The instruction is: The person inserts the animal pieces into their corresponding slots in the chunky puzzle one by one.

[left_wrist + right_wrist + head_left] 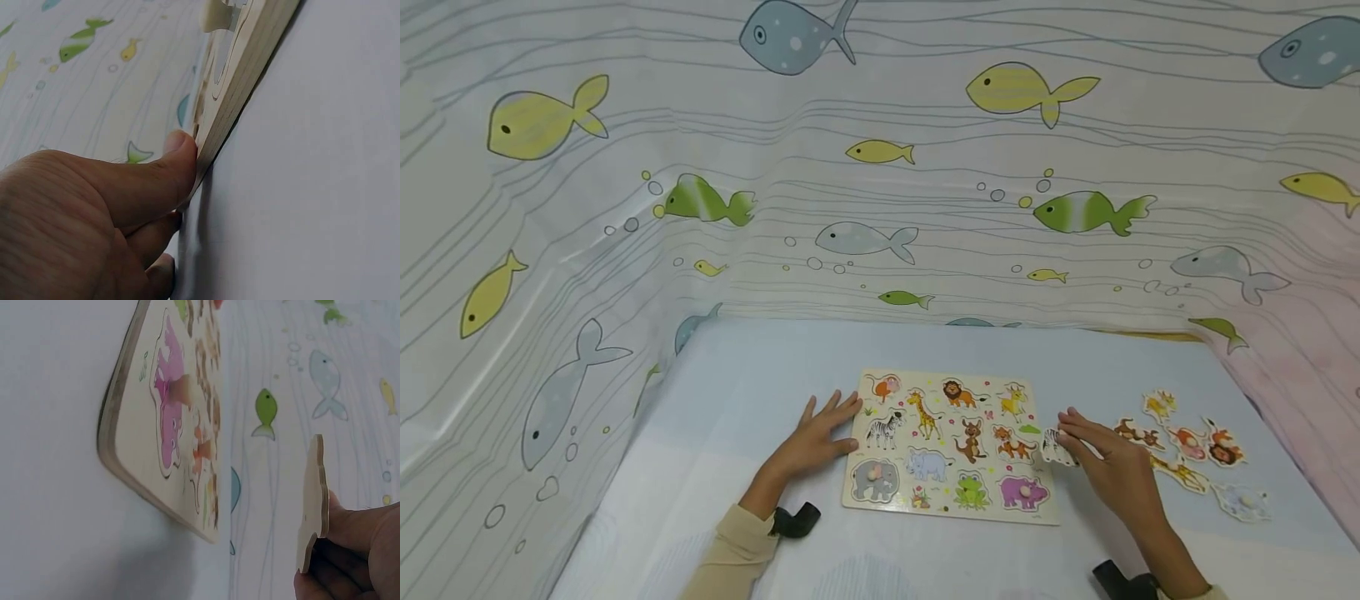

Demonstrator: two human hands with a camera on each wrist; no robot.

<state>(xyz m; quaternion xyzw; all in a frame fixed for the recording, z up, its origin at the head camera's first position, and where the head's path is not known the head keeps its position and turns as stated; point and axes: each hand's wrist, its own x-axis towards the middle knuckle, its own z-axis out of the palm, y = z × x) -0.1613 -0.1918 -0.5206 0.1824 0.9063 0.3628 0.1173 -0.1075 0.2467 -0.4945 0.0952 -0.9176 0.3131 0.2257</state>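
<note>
One zebra piece [1054, 451] in right fingers [1079, 427], near one board [942, 494]

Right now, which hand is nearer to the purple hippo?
Right: the right hand holds a zebra piece to the right of the hippo; the left hand touches the left edge of the board, farther away.

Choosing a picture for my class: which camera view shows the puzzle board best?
The head view: nearly the whole puzzle board shows from above, animal pictures included. The left wrist view shows only a narrow strip along one edge, with a knob; the right wrist view, part of it, steeply slanted.
</note>
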